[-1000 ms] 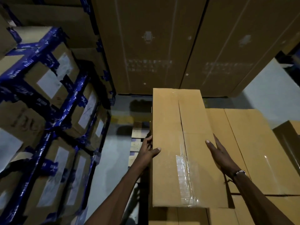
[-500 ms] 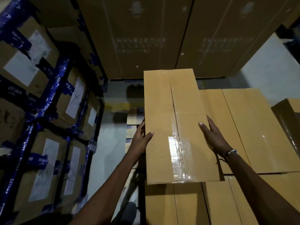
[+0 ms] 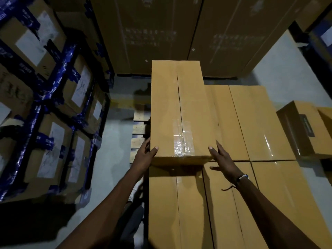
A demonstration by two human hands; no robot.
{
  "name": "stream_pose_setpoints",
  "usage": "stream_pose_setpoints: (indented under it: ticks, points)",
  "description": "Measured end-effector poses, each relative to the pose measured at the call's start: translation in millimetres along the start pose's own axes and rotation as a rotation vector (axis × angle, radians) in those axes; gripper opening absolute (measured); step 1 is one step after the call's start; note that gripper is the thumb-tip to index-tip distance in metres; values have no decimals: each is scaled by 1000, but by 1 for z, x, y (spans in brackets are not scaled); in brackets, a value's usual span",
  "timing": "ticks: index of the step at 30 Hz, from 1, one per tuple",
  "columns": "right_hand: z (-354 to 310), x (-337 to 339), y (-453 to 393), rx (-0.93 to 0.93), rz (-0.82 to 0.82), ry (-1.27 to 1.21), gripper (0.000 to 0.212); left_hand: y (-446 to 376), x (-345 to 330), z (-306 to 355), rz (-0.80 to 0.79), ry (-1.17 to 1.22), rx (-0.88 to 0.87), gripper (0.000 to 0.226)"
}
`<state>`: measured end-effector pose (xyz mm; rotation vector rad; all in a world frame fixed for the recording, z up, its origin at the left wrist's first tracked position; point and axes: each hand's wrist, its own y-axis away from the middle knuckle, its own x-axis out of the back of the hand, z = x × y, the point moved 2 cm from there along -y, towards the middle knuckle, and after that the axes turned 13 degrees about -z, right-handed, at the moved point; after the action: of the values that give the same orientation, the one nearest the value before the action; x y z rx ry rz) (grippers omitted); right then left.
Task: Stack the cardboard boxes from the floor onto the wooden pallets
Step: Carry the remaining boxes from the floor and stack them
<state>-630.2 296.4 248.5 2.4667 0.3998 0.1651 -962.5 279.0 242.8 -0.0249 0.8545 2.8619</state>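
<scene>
Box (image 3: 179, 108) lies on the stacked boxes (image 3: 260, 123) with its long side pointing away from the person, left hand (image 3: 143, 157) gripping the near corner, right hand (image 3: 221, 160) pressing flat on the other side.

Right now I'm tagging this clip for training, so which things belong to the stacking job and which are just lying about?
Job: top box; left hand gripping it; right hand flat against its side; stacked boxes beneath; wooden pallet.
Lying about: blue-taped boxes; tall cartons behind; small box at right.
</scene>
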Motion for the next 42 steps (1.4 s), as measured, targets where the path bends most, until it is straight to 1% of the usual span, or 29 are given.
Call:
stream_pose_setpoints:
  ticks: [2,5,12,15,16,18,20,36,42]
  points:
    - [4,-4,5,35,9,-48,81,4,-5,-1,-5,43,7,63]
    - [2,-6,3,97,31,-48,76,1,-7,1,10,71,-15,60]
    - [-2,-6,-14,133,19,-21,79,-9,4,10,-1,112,-34,56]
    - [-4,-9,-18,131,36,-18,88,-14,8,9,-3,92,-43,57]
    - [-4,-10,-19,134,38,-12,87,-16,8,8,-2,89,-48,57]
    - [-6,-12,-21,137,39,-15,76,-20,9,6,-3,81,-55,57]
    - [-6,-11,-22,132,47,-20,72,-22,9,5,-8,61,-60,58]
    - [-1,-13,-20,117,75,6,70,-19,8,2,0,31,-70,61]
    - [3,-12,-12,110,86,15,71,-14,6,-8,3,-11,-46,66]
